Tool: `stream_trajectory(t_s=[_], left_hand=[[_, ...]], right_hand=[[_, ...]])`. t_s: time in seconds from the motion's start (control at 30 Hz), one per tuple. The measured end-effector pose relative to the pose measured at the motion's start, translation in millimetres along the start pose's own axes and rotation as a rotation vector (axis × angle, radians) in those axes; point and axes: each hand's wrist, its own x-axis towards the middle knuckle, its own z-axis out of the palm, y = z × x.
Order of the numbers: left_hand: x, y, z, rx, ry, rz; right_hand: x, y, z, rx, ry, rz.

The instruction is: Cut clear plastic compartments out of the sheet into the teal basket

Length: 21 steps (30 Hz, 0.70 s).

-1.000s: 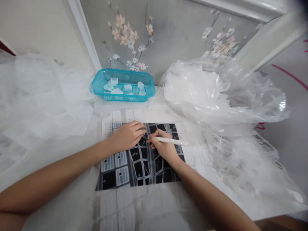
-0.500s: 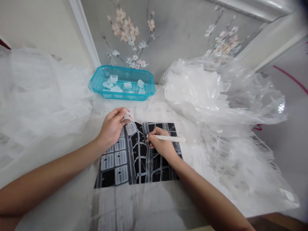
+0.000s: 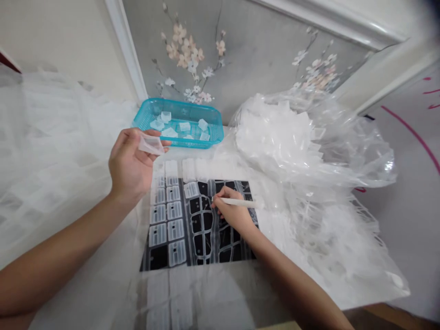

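Raised before the blue basket, my left hand [image 3: 129,162] is closed on a small translucent plastic piece [image 3: 151,145], held between thumb and fingers. My right hand [image 3: 232,211] grips a slim white pen-like tool [image 3: 240,202], its tip near the middle of a clear plastic sheet [image 3: 215,238] over a dark surface. Boxy moulded pieces [image 3: 174,210] sit in rows in the left part of the sheet. Further right, the sheet shows dark openings framed by thin strips. The tool's tip is too small to make out.
The blue basket [image 3: 178,143] at the back holds several small translucent pieces. A clear bag [image 3: 275,133] full of white pieces stands back right, with tangled plastic sheet scraps [image 3: 340,247] in front. Stacked translucent sheets [image 3: 65,146] lie at left. A floral panel [image 3: 247,59] rises behind.
My left hand has moved left and up, away from the sheet, carrying the plastic piece. My right hand stays over the sheet with the pen-like tool. The view has shifted slightly.
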Motion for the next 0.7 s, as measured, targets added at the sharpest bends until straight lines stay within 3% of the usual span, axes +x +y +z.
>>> stream_trajectory(t_s=[0.1, 0.27, 0.4, 0.53, 0.7], left_hand=[[-6.2, 3.6, 1.1, 0.026, -0.070, -0.182], [-24.9, -23.6, -3.0, 0.086, -0.231, -0.657], [-27.1, -30.9, -5.1, -0.045, -0.281, -0.761], [-27.5, -26.2, 1.7, -0.212, -0.190, -0.819], [-47.4, -31.6, 13.9, -0.250, -0.003, -0.988]], right_hand=[[0.9, -11.0, -2.8, 0.121, 0.026, -0.052], [4.1, -9.6, 9.8, 0.321, -0.001, -0.090], [5.9, 3.8, 20.5, 0.393, 0.007, -0.092], [5.4, 6.7, 19.7, 0.309, 0.144, -0.227], [4.7, 4.7, 17.1, -0.108, 0.150, -0.662]])
